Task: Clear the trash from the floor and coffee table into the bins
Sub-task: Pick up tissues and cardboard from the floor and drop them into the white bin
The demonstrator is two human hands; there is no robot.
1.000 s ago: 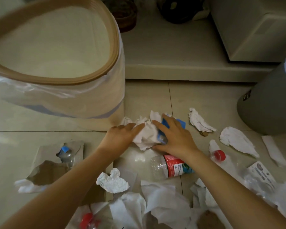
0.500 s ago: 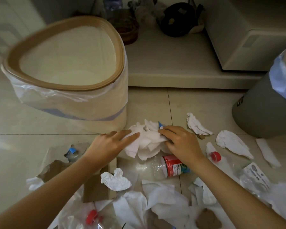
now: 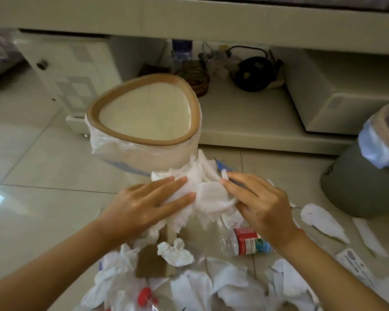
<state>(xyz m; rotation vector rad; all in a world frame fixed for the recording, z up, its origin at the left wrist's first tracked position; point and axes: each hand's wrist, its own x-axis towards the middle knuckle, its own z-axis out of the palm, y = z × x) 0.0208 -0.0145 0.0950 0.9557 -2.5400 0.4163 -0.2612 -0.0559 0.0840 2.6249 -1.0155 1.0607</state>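
A bundle of white tissues [image 3: 208,190] with a blue scrap [image 3: 222,167] sticking out of its top is held between both hands, just in front of the beige bin [image 3: 144,141] with its clear liner. My left hand [image 3: 147,205] grips the bundle's left side between fingers and thumb. My right hand [image 3: 259,204] curls round its right side. A grey bin [image 3: 357,189] with a bluish liner stands at the right. On the floor lie a clear bottle with a red label [image 3: 245,241], a crumpled tissue [image 3: 174,251], brown cardboard [image 3: 151,263] and several more tissues.
A red-capped bottle [image 3: 144,295] lies among tissues at the bottom. More tissue [image 3: 322,222] and a printed wrapper [image 3: 355,263] lie at the right. Behind the bins runs a low shelf [image 3: 245,124] with a black object and a white box; a white cabinet [image 3: 72,70] stands at the left.
Both hands have gathered the tissues together and raised the bundle off the floor towards the beige bin. The view has pulled back and tilted up, showing the shelf and cabinet.
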